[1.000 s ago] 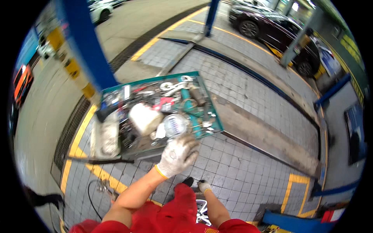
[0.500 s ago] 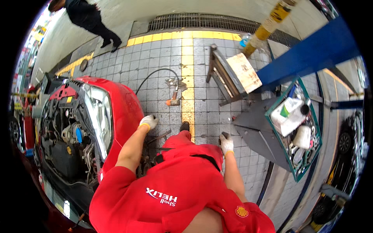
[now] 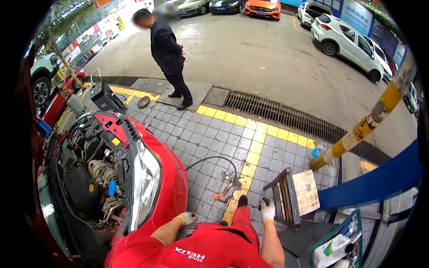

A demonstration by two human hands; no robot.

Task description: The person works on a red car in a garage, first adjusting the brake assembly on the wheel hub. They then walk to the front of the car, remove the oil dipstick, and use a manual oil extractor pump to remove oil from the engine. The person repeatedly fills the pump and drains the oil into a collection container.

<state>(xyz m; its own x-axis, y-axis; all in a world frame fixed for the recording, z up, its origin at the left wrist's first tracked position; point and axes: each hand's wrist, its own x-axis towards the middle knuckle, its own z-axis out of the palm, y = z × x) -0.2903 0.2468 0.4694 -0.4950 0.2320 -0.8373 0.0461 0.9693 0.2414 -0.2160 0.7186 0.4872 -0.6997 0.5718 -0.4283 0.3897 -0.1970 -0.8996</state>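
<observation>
My left hand [image 3: 187, 218], in a pale work glove with a yellow cuff, hangs beside the front bumper of a red car [image 3: 175, 178]. Its fingers look loosely apart, with nothing visible in them. My right hand [image 3: 267, 209], gloved alike with darkened fingertips, hangs near a stool [image 3: 305, 192] with a worn wooden top. Its fingers are slightly bent and hold nothing I can see. Ahead on the tiles lies an orange-ended air tool [image 3: 222, 195] joined to a black hose [image 3: 219, 157]. The car's engine bay [image 3: 91, 178] is uncovered.
A green-edged tray [image 3: 338, 243] of bottles and tools stands at lower right. Beyond the stool are a blue lift arm [image 3: 375, 178] and a yellow-and-white post [image 3: 357, 134]. A person [image 3: 167, 53] in dark clothes stands by the floor grate [image 3: 286, 117]. Parked cars line the far side.
My view has tilted up and turned, bringing the yard and parked cars in. The stool is now closer to my right hand. The person in dark clothes shows nearly whole.
</observation>
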